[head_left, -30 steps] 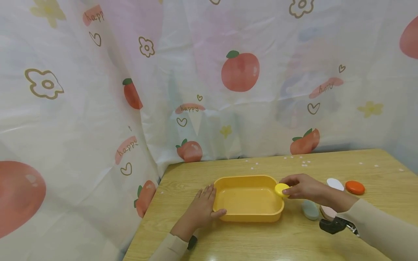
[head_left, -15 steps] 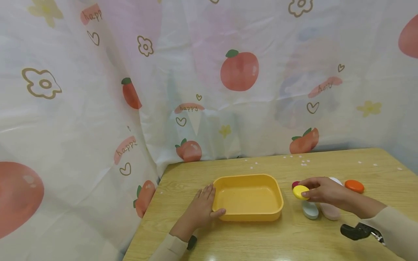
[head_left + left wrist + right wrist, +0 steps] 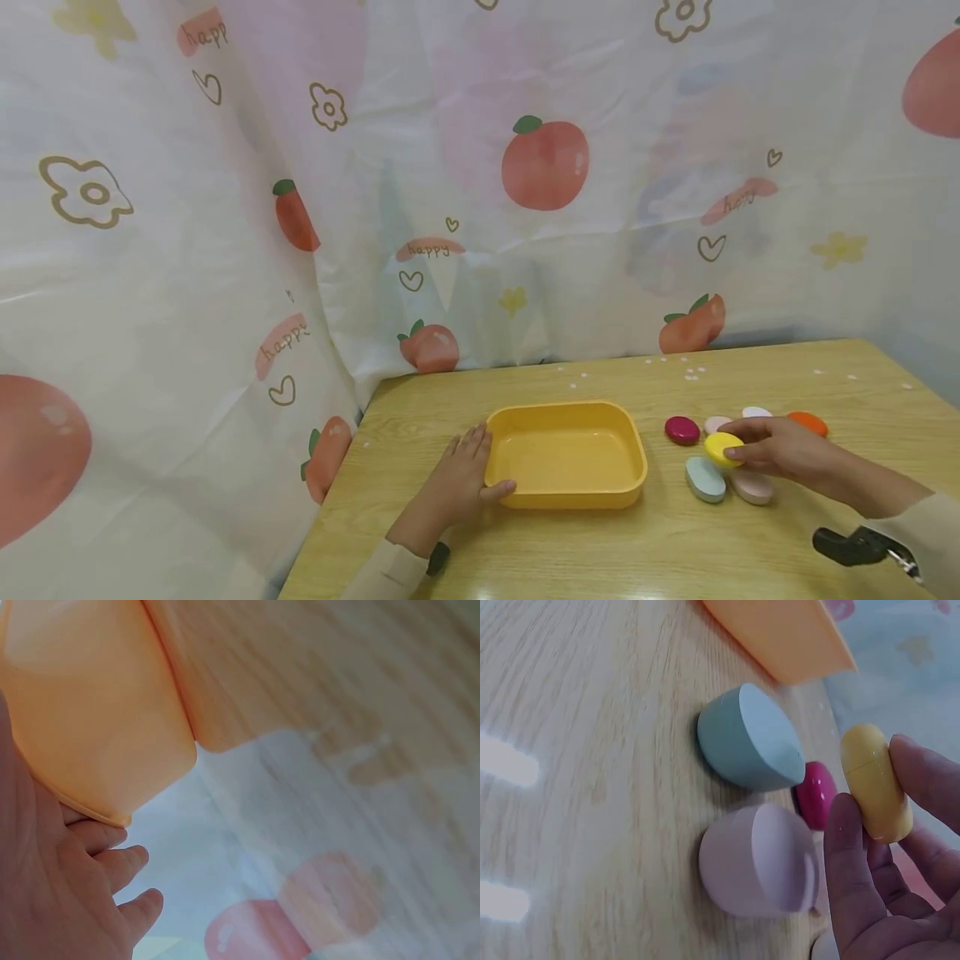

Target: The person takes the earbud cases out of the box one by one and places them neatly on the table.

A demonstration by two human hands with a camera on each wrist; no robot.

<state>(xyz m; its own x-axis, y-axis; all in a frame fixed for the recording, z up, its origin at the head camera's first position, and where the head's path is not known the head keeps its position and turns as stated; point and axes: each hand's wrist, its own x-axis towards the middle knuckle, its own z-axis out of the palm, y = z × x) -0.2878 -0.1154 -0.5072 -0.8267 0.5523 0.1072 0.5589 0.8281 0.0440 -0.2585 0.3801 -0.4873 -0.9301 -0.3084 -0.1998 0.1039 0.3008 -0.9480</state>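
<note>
My right hand point(image 3: 795, 454) pinches a small, flat, rounded yellow case point(image 3: 723, 450) between thumb and fingers. A seam across the yellow case point(image 3: 874, 780) shows in the right wrist view. It is held above the table, over a pale green oval case point(image 3: 706, 481) and a pink one point(image 3: 752, 490). At the left end of an orange-yellow plastic basin point(image 3: 570, 502), my left hand point(image 3: 459, 483) rests with extended fingers along the outside and the thumb by the front corner. In the left wrist view, the fingertips lie along the basin's rim point(image 3: 90, 812).
Behind the right hand lie a magenta case point(image 3: 682, 431), a pale pink one point(image 3: 717, 425), a white one point(image 3: 757, 412) and an orange one point(image 3: 807, 423). White specks dot the wooden table's point(image 3: 540, 558) far side. A fruit-print curtain point(image 3: 585, 275) hangs behind.
My right hand has carried the yellow case from the basin's right rim rightward to above the other cases. The magenta case has come into view. My left hand stays on the basin.
</note>
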